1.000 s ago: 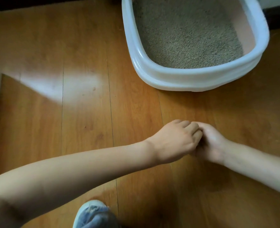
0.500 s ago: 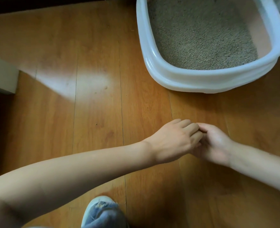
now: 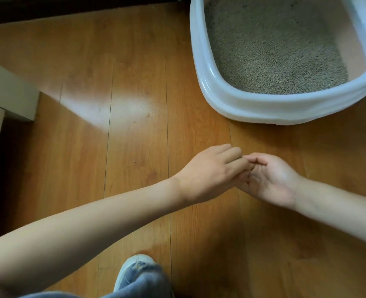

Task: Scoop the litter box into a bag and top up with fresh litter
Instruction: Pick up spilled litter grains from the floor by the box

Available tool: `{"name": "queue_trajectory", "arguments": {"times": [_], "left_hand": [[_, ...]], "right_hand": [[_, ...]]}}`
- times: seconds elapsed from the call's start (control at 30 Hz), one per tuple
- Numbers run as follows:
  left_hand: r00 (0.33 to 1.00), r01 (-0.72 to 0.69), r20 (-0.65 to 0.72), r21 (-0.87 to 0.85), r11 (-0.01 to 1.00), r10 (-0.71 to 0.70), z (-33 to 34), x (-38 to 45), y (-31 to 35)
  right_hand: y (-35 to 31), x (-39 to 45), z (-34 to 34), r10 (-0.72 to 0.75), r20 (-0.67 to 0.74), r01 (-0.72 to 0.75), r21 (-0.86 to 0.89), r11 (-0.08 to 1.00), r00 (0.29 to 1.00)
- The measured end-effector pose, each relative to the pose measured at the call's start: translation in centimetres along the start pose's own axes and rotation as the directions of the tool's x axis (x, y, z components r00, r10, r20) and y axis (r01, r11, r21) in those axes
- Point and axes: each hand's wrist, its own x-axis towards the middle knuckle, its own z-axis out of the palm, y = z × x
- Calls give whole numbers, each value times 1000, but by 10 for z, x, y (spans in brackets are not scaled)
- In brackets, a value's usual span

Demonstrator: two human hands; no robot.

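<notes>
Right hand (image 3: 270,179) has rolled palm-up and cupped; a second ago only its back showed. Left hand (image 3: 210,171) fingers now dip into that palm, where dark specks show. View drifted left: white plastic litter box (image 3: 263,106) sits further right.

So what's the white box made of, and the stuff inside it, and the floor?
The litter box looks like smooth, glossy white plastic: its rounded rim shines. The litter looks like dry grey-brown granules, matte and grainy; which kind, I can't tell. The floor looks like varnished wood or laminate planks, with seams and glare.
</notes>
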Motion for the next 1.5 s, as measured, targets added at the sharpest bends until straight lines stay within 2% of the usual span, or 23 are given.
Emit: {"name": "queue_trajectory", "arguments": {"times": [0.07,0.13,0.23,0.3,0.43,0.53,0.63,0.8,0.93,1.03,1.07,1.13,1.2,1.27,1.37,1.5], "left_hand": [[995,96,-33,-40,995,-97,-11,-10,-6],[962,252,-96,-51,966,-256,-19,-29,-16],[835,529,-177,-7,849,-522,-23,-74,-39],[735,668,-184,34,743,-652,-25,-108,-55],[561,828,-136,96,553,-817,-32,-160,-75],[519,854,-129,107,508,-845,-34,-172,-79],[541,840,-148,138,524,-828,-33,-170,-80],[615,781,-150,253,571,-774,-32,-168,-86],[682,673,-48,429,602,-729,-39,-158,-93],[656,639,51,494,590,-753,-44,-141,-93],[642,668,39,462,583,-766,-45,-132,-88],[620,758,-27,278,590,-784,-48,-107,-65],[659,752,-101,41,658,-746,-51,-72,-32],[760,635,-103,-99,766,-642,-51,-37,-3],[905,411,-63,-116,904,-420,-40,-4,18],[972,226,-43,-71,972,-229,-23,12,21]], "right_hand": [[-3,3,3,-20,-23,20,7,1000,1000],[-6,6,3,-47,-25,47,-18,999,999],[-6,4,5,-53,-20,52,-24,998,998],[-5,4,5,-51,-41,49,-38,998,998],[1,5,9,-25,-69,21,-53,998,997],[4,6,12,-20,-84,15,-61,998,996],[4,7,14,-14,-79,8,-69,998,997],[3,5,15,-13,-68,9,-54,999,998],[2,2,12,-17,-52,15,-42,999,998],[1,2,10,-17,-43,15,-38,999,999],[1,1,10,-19,-40,18,-34,999,999],[0,0,11,-23,-38,22,-26,999,999],[0,-1,12,-34,-33,33,-26,999,999],[0,0,13,-42,-21,41,-23,999,999],[-1,2,15,-39,-26,39,5,999,999],[-6,3,20,-17,17,16,62,998,1000]]}}
